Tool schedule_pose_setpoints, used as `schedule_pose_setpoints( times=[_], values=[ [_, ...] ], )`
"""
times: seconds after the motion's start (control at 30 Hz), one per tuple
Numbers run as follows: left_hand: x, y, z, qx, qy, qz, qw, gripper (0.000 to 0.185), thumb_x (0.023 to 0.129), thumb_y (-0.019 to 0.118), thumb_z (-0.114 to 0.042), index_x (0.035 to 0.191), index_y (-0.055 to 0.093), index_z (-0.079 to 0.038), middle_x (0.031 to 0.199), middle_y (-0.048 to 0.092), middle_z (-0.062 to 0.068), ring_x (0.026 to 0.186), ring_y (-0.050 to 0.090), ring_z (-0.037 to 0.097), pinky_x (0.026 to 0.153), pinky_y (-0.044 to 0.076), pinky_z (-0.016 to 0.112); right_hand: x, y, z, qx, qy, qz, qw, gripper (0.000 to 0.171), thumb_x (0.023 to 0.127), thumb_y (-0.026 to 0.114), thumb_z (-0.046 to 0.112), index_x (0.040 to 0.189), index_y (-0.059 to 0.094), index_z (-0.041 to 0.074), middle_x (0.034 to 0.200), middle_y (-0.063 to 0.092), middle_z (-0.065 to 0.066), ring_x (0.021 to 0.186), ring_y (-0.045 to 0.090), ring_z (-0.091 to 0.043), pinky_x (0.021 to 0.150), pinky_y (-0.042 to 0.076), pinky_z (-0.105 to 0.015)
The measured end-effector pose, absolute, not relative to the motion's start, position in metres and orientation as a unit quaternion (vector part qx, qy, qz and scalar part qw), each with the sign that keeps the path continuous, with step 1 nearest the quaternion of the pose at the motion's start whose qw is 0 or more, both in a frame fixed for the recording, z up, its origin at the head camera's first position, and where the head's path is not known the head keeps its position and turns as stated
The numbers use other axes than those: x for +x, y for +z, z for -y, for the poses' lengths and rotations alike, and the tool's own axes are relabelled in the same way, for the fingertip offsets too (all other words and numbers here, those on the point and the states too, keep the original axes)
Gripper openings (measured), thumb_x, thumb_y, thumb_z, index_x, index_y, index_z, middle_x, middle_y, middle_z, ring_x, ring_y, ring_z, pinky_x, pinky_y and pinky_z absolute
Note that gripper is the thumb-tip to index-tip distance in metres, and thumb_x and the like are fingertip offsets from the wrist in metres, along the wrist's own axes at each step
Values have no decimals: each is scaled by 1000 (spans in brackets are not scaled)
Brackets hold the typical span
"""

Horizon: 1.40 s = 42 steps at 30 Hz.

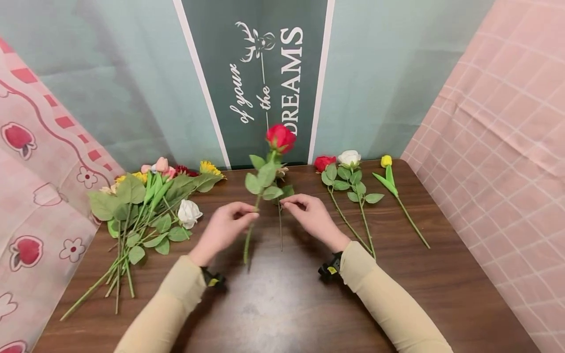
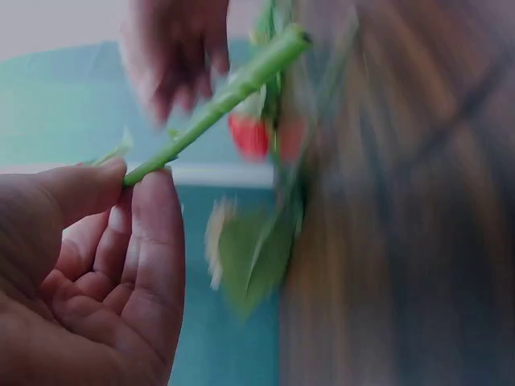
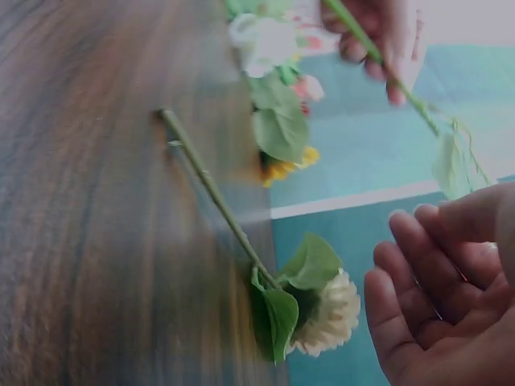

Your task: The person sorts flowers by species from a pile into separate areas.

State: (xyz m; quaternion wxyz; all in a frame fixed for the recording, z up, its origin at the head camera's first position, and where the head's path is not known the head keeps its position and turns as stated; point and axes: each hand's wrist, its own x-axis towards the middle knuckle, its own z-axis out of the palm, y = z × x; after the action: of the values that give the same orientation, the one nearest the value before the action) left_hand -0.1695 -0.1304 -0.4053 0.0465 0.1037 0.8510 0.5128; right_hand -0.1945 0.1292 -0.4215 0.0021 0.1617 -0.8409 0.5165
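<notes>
My left hand (image 1: 252, 212) pinches the green stem of a red rose (image 1: 280, 137) between thumb and forefinger and holds it upright above the brown table (image 1: 282, 304). In the left wrist view the stem (image 2: 217, 100) runs out from that pinch (image 2: 129, 173). My right hand (image 1: 288, 203) hovers just right of the rose with loosely curled fingers and holds nothing. Below it a cream flower (image 3: 330, 318) lies on the table, its thin stem (image 1: 280, 235) pointing toward me. The right wrist view shows my right hand (image 3: 438, 233) apart from that flower.
A heap of leafy flowers (image 1: 145, 206) with a white rose (image 1: 189, 213) lies at the left. On the right lie a red rose (image 1: 324, 163), a white rose (image 1: 348, 158) and a yellow bud (image 1: 386, 161) side by side. Cloth backdrops surround the table.
</notes>
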Motion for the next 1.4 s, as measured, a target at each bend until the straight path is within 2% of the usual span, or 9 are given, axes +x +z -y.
schedule_pose_setpoints(
  times=[0.2,0.27,0.4,0.47,0.6,0.73,0.87,1.07,1.4],
  values=[
    [-174,-424,69,116,609,-782,66,19,97,73,-17,111,73,-3,99,73,5,77,70,20,68,63,41,-197,-422,-144,106,653,749,-51,27,99,70,24,114,75,2,106,76,-8,106,68,-29,94,53,-53],
    [-174,-427,57,120,623,-770,71,18,97,73,-16,110,73,-3,98,73,6,77,70,19,68,63,40,-197,-423,-147,94,667,737,-58,29,97,73,24,114,75,1,107,75,-8,103,66,-29,92,54,-50],
    [-174,-431,43,124,636,-757,81,17,97,72,-15,108,72,-2,96,73,6,76,69,17,69,63,43,-198,-425,-150,76,660,746,-48,30,93,78,27,110,76,2,103,74,-4,96,62,-23,83,52,-34],
    [-173,-433,42,122,640,-754,85,20,97,72,-14,110,72,0,97,73,7,76,69,17,70,63,45,-199,-425,-149,66,662,745,-47,29,93,79,26,108,76,2,101,74,-2,95,62,-20,82,51,-31],
    [-170,-434,40,123,645,-747,105,28,96,73,-14,116,69,5,99,74,10,78,70,17,70,63,42,-201,-426,-150,50,689,720,-59,28,93,78,23,108,74,1,99,74,-4,92,66,-18,89,55,-43],
    [-167,-438,38,124,643,-742,144,30,95,73,-12,117,68,8,100,74,17,78,71,17,70,63,39,-204,-426,-155,28,697,714,-55,27,93,79,25,105,74,1,92,73,-8,87,68,-23,86,56,-51],
    [-164,-441,35,134,632,-742,179,28,94,74,-10,116,68,8,99,73,21,72,70,15,71,63,39,-208,-426,-161,7,694,719,-34,26,92,79,27,100,74,3,85,72,-7,82,68,-26,80,57,-49],
    [-161,-441,32,150,626,-736,211,26,95,73,-5,114,66,11,92,74,15,67,68,13,66,62,34,-210,-429,-165,0,701,713,-21,26,93,79,27,102,73,3,86,72,-12,74,67,-20,74,58,-41],
    [-158,-440,28,165,598,-761,190,26,96,70,-6,117,67,9,93,74,15,66,67,11,67,61,34,-209,-428,-163,12,701,712,-46,31,93,75,14,118,67,-2,95,74,-3,77,67,-14,74,58,-39]
  ],
)
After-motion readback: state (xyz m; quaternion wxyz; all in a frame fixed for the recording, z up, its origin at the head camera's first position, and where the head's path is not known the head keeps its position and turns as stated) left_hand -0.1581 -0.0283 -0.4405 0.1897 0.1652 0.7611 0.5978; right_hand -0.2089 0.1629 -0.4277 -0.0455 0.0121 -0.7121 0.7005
